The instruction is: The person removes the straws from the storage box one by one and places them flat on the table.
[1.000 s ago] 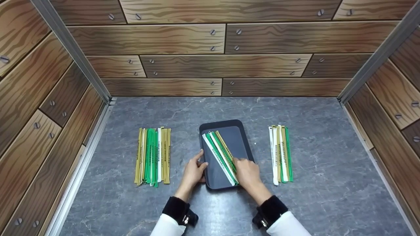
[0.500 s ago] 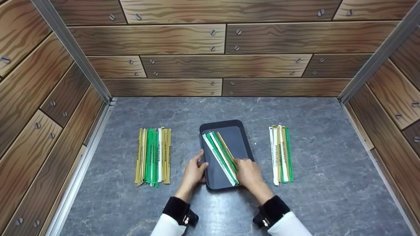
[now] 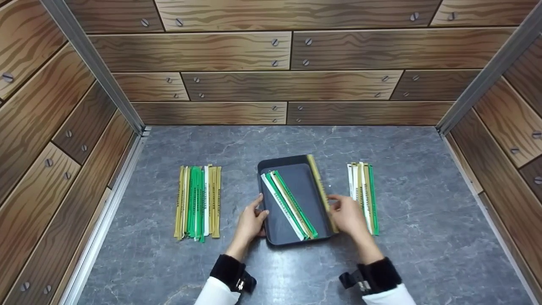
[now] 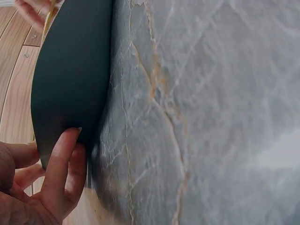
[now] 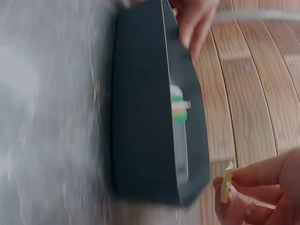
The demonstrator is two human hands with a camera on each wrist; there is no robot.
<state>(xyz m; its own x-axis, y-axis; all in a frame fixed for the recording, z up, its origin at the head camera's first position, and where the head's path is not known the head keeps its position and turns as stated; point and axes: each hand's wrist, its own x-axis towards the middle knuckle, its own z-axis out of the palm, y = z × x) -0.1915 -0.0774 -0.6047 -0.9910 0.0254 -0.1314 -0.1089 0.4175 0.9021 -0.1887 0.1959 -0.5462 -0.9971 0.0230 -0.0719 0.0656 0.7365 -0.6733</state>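
A dark grey tray (image 3: 302, 180) sits mid-table, with several white, green and tan paper-wrapped straws (image 3: 290, 205) lying slantwise in it. My left hand (image 3: 249, 220) grips the tray's left wall, thumb at the rim; the left wrist view shows its fingers (image 4: 61, 161) against the outer side. With thumb and fingertips, my right hand (image 3: 349, 214) pinches a tan paper-wrapped straw (image 3: 320, 182) above the tray's right rim. Only the torn-looking near end of that straw (image 5: 226, 185) shows in the right wrist view, between the fingertips.
Left of the tray lies a row of several wrapped straws (image 3: 197, 201) in tan, green and white. A smaller row of wrapped straws (image 3: 366, 186) is on the right, partly behind my right hand. Wood-patterned walls (image 3: 288, 84) enclose the grey marbled table (image 3: 237, 144).
My right hand has moved right, from the straws in the tray to beyond the right rim, carrying one tan straw out of the bunch. The left hand and tray stay in place.
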